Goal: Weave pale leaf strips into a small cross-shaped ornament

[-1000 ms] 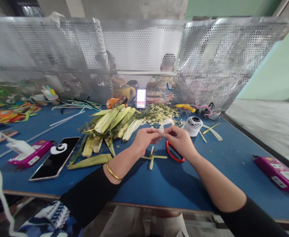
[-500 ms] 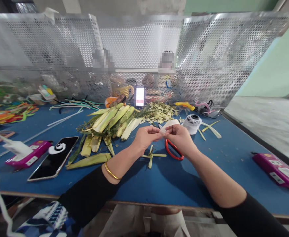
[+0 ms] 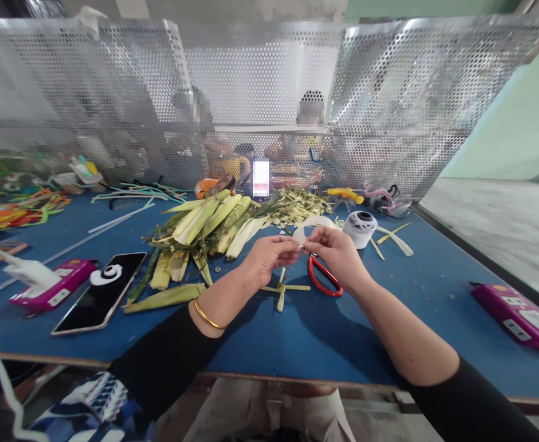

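Observation:
My left hand (image 3: 272, 258) and my right hand (image 3: 331, 248) meet above the middle of the blue table. Both pinch a whitish, curved strip (image 3: 318, 221) that looks like corn husk; it loops up behind my right fingers. Under my right hand lie scissors with red handles (image 3: 325, 277), their blades mostly hidden. Just below my left fingers, a small cross of green husk strips (image 3: 281, 287) rests on the table. A heap of green and cream corn husks (image 3: 209, 224) is left of my hands. Beyond my right hand stands a white spool of thread (image 3: 360, 228).
Shredded husk pieces (image 3: 304, 205) are heaped at the back. A phone (image 3: 100, 294) and a magenta power strip (image 3: 58, 285) lie on the left, another magenta power strip (image 3: 520, 316) at far right. A perforated metal screen (image 3: 260, 73) borders the back, with people behind it.
The pale strip now shows as a wider, arched loop behind my right fingers. Both hands have shifted only slightly, still pinching together.

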Motion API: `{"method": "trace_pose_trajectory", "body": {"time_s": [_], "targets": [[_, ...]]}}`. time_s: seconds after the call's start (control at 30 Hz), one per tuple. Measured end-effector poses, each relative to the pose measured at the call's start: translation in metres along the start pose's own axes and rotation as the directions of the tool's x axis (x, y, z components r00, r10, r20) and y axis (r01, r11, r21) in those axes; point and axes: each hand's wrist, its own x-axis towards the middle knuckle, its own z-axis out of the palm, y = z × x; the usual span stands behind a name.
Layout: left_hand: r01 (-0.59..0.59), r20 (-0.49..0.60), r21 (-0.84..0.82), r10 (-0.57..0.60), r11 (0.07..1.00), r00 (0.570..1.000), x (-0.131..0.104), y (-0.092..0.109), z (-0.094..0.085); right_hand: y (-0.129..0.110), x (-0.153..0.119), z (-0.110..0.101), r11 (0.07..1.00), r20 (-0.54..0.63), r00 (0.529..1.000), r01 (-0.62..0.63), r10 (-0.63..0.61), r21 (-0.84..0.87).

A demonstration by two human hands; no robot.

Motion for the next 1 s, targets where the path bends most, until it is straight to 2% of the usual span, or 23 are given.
{"method": "trace_pose_trajectory", "body": {"time_s": [0.13,0.23,0.3,0.43,0.57,0.7,0.83,1.0], "targets": [[0.026,-0.017,-0.040,-0.026,0.999,1.000,-0.0013,0.0023,-0.0004,-0.0003,-0.0021,-0.0008,0.945,0.037,0.973,0.232,-0.230,-0.231],[0.031,-0.006,-0.062,-0.032,0.998,0.999,-0.0019,0.0024,-0.0004,-0.0015,-0.0042,-0.0005,0.833,0.070,0.913,0.396,-0.402,-0.386],[0.023,0.007,-0.070,-0.022,0.997,1.000,-0.0013,0.0014,-0.0008,-0.0012,-0.0053,-0.0001,0.764,0.090,0.876,0.459,-0.473,-0.454],[0.032,0.035,-0.090,-0.029,0.995,0.999,0.0008,-0.0001,-0.0020,0.0007,-0.0065,0.0000,0.689,0.111,0.839,0.506,-0.533,-0.518],[0.123,0.054,-0.116,-0.118,0.986,0.992,-0.0013,0.0037,-0.0002,0.0001,-0.0067,-0.0016,0.620,0.159,0.813,0.539,-0.560,-0.570],[0.208,0.065,-0.124,-0.201,0.970,0.977,-0.0034,0.0074,0.0019,-0.0012,-0.0062,-0.0033,0.473,0.224,0.770,0.564,-0.597,-0.677],[0.234,0.128,-0.150,-0.216,0.960,0.968,-0.0015,0.0063,0.0007,-0.0012,-0.0060,-0.0036,0.366,0.286,0.715,0.608,-0.638,-0.705],[0.252,0.125,-0.145,-0.235,0.957,0.964,-0.0013,0.0053,0.0007,-0.0015,-0.0065,-0.0041,0.305,0.327,0.716,0.600,-0.617,-0.739]]}}
